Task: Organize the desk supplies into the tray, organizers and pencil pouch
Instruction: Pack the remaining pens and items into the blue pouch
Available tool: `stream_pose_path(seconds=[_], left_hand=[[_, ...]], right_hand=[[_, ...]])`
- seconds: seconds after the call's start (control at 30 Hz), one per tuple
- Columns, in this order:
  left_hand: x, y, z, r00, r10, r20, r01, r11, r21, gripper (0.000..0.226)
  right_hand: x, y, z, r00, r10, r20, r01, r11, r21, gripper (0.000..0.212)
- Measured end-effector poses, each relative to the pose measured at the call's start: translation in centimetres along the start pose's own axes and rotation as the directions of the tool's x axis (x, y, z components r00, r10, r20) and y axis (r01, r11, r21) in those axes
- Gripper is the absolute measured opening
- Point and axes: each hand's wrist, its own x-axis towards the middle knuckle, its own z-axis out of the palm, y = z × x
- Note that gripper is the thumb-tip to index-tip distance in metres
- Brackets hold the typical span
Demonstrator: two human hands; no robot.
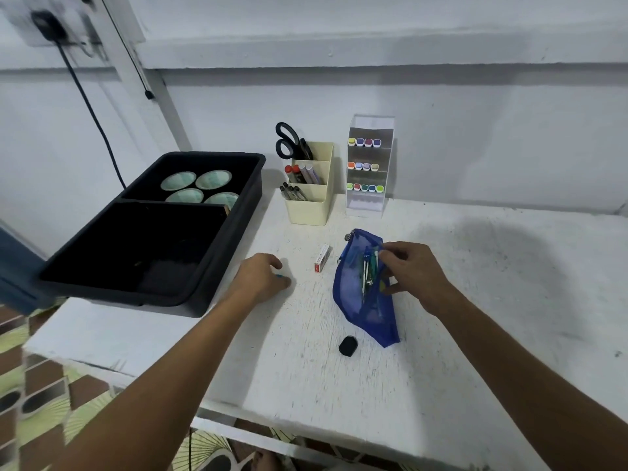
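A blue mesh pencil pouch (356, 300) lies open on the white desk (475, 300), with pens showing inside. My right hand (413, 271) pinches the pouch's right edge near its opening. My left hand (263, 275) rests on the desk to the left, fingers curled over a small teal item that is mostly hidden. A small white and red box (322, 258) lies between the hands. A black eraser-like piece (348, 345) sits below the pouch. The black tray (210, 266) stands at the left with round tape rolls (198, 186) in its back compartment.
A cream tiered organizer (311, 205) holds scissors (289, 141), markers and pens at the back. A clear acrylic stand (368, 164) with rows of coloured markers is beside it. The desk's front edge runs close below my arms; a patterned floor lies beyond it.
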Motion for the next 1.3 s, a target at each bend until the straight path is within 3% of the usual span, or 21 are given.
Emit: stream_pose_path(seconds=[0.23, 0.37, 0.5, 0.63, 0.77, 0.87, 0.97, 1.1, 1.3], left_hand=[[-0.6, 0.8, 1.0, 0.999, 0.048, -0.024, -0.046, 0.997, 0.069, 0.028], [-0.8, 4.0, 1.2, 0.993, 0.114, -0.033, -0.116, 0.992, -0.043, 0.034], [-1.0, 7.8, 1.8, 0.975, 0.220, 0.020, -0.212, 0.959, -0.187, 0.014], [-1.3, 11.0, 2.9, 0.958, 0.276, 0.076, -0.253, 0.940, -0.228, 0.011], [-1.7, 13.0, 3.8, 0.953, 0.302, 0.001, -0.287, 0.906, -0.311, 0.019], [-2.2, 13.1, 3.9, 0.954, 0.292, -0.073, -0.297, 0.871, -0.392, 0.028], [-2.8, 11.9, 3.5, 0.948, 0.308, -0.083, -0.315, 0.862, -0.396, 0.019], [-3.5, 9.0, 2.4, 0.934, 0.356, 0.016, -0.334, 0.891, -0.308, 0.003], [-4.9, 5.5, 2.0, 0.899, 0.367, 0.239, -0.314, 0.920, -0.233, 0.010]], right_hand=[[0.0, 0.0, 0.0, 1.000, -0.007, -0.005, 0.007, 1.000, -0.006, 0.027], [-0.1, 0.0, -0.6, 1.000, -0.011, -0.016, 0.011, 1.000, -0.011, 0.025], [-0.6, -0.1, -1.3, 1.000, -0.017, -0.025, 0.017, 1.000, 0.004, 0.023], [-1.1, -0.2, -1.9, 0.999, -0.031, -0.038, 0.031, 0.999, -0.011, 0.024], [-1.1, 0.1, -2.4, 0.998, -0.021, -0.055, 0.020, 1.000, -0.019, 0.029], [-1.1, 0.4, -2.6, 0.998, -0.014, -0.064, 0.014, 1.000, -0.008, 0.019], [-1.1, 0.5, -2.7, 0.998, -0.011, -0.063, 0.011, 1.000, 0.002, 0.017], [-1.0, 0.7, -2.6, 0.999, -0.008, -0.036, 0.008, 1.000, 0.003, 0.018], [-0.9, 0.5, -2.2, 1.000, 0.007, -0.006, -0.007, 1.000, 0.005, 0.019]])
